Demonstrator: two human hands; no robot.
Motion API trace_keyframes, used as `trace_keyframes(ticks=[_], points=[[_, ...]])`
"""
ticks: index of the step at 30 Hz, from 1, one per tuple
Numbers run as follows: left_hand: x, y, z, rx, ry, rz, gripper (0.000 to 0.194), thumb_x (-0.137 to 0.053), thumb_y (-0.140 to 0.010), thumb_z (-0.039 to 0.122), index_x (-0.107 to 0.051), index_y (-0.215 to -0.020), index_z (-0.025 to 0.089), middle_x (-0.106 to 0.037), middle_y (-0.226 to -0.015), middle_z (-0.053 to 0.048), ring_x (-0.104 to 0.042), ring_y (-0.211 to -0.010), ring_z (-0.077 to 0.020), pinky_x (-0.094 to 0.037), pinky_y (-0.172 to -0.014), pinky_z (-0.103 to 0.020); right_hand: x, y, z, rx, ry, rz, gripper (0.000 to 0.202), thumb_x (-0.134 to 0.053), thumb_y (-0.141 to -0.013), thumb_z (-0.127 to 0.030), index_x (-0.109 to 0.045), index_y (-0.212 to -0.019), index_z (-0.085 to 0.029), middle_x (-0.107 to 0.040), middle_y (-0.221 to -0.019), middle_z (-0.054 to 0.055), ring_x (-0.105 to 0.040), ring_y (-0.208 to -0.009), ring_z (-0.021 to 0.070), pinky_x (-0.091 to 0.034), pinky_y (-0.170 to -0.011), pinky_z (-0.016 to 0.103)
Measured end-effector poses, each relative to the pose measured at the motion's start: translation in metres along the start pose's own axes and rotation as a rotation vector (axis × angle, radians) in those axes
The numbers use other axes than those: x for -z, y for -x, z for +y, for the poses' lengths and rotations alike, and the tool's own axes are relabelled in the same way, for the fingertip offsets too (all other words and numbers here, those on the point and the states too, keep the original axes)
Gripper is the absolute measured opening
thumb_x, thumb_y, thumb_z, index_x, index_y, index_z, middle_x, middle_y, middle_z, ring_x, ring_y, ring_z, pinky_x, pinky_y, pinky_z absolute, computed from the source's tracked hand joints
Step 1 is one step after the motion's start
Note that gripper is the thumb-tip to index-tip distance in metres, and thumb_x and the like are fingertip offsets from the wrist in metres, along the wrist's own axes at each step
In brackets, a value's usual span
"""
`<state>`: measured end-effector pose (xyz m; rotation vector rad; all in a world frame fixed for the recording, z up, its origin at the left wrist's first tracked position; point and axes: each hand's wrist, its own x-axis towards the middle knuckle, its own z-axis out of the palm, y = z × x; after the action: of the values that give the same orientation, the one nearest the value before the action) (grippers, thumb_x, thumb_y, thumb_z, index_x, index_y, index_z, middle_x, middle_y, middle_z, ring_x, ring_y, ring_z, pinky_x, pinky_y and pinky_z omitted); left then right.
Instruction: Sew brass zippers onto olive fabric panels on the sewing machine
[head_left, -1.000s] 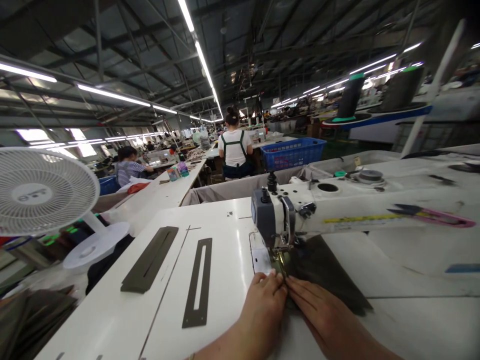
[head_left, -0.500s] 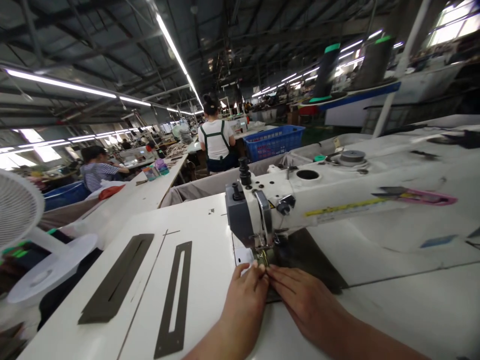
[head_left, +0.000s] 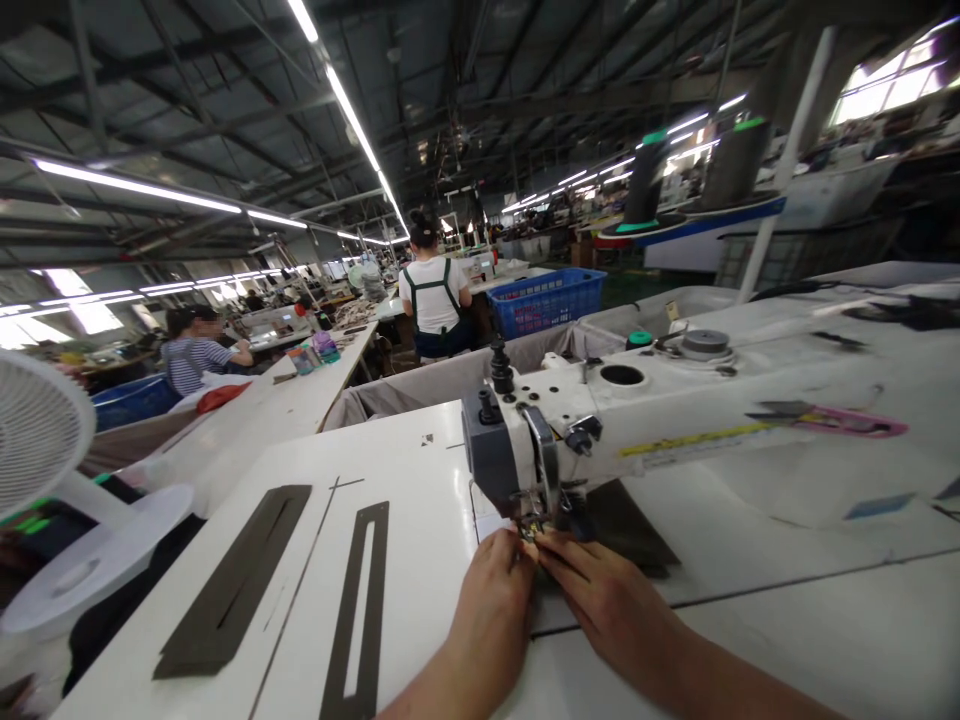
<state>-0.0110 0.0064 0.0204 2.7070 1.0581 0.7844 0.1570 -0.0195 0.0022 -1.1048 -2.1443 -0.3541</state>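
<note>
Beneath the grey-fronted head of the sewing machine point(head_left: 491, 445), both bare hands meet at a dark olive fabric piece point(head_left: 630, 525), which lies on the white table point(head_left: 424, 530) and spreads out to the right of the needle area. The left hand point(head_left: 491, 600) has its fingers bent and drawn narrow at the near edge; the right hand point(head_left: 619, 600) reaches in with straighter fingers, close together. Whether either one pinches or merely presses cannot be told. Such a placing would steady the work from both sides, close to where the machine bears on it. Between the fingertips shows a brass-coloured strip point(head_left: 533, 529), perhaps zipper teeth, though it is too small and blurred to be sure. Left of the machine, a slotted strip point(head_left: 374, 600) and a stack of slit pieces point(head_left: 217, 590) lie within the left arm's likely reach (the pink-handled snips point(head_left: 855, 420) rest up on the machine's arm, apart from the fabric).
</note>
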Motion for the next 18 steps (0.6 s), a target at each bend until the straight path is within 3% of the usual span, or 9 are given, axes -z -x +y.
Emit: trace_keyframes(ticks=[3, 5, 10, 18], points=[[0.006, 0.011, 0.0, -0.043, 0.009, 0.012, 0.032, -0.053, -0.077, 0.009, -0.056, -0.109, 0.013, -0.055, -0.117, -0.014, -0.053, -0.109, -0.027, -0.044, -0.096, -0.05, 0.002, 0.009, 0.002, 0.049, 0.079, -0.044, 0.034, -0.037, -0.086, -0.009, -0.063, -0.107, -0.006, -0.062, -0.11, 0.013, -0.06, -0.098, 0.0218, -0.055, -0.082, 0.034], [0.005, 0.017, -0.002, -0.101, -0.036, 0.046, 0.025, -0.054, -0.079, 0.012, -0.058, -0.104, 0.014, -0.059, -0.116, -0.012, -0.053, -0.112, -0.0273, -0.039, -0.1, -0.054, 0.001, 0.017, 0.004, 0.092, 0.14, -0.037, 0.032, -0.038, -0.087, -0.011, -0.063, -0.106, -0.006, -0.062, -0.112, 0.013, -0.06, -0.1, 0.0218, -0.056, -0.081, 0.033], [-0.007, 0.015, -0.008, -0.196, -0.12, 0.125, 0.016, -0.046, -0.087, 0.012, -0.061, -0.09, 0.015, -0.066, -0.102, -0.009, -0.061, -0.1, -0.0186, -0.035, -0.105, -0.049, -0.004, 0.023, 0.008, 0.12, 0.205, -0.025, 0.036, -0.034, -0.085, -0.003, -0.065, -0.102, -0.008, -0.063, -0.108, 0.013, -0.061, -0.097, 0.0184, -0.055, -0.081, 0.03], [-0.005, 0.002, -0.015, -0.232, -0.157, 0.083, 0.02, -0.04, -0.089, 0.013, -0.06, -0.094, 0.012, -0.066, -0.103, -0.01, -0.059, -0.104, -0.0201, -0.032, -0.107, -0.045, 0.005, -0.005, 0.011, 0.144, 0.194, 0.018, 0.047, -0.021, -0.087, 0.002, -0.066, -0.091, -0.006, -0.068, -0.095, 0.011, -0.065, -0.084, 0.0171, -0.057, -0.071, 0.024]])
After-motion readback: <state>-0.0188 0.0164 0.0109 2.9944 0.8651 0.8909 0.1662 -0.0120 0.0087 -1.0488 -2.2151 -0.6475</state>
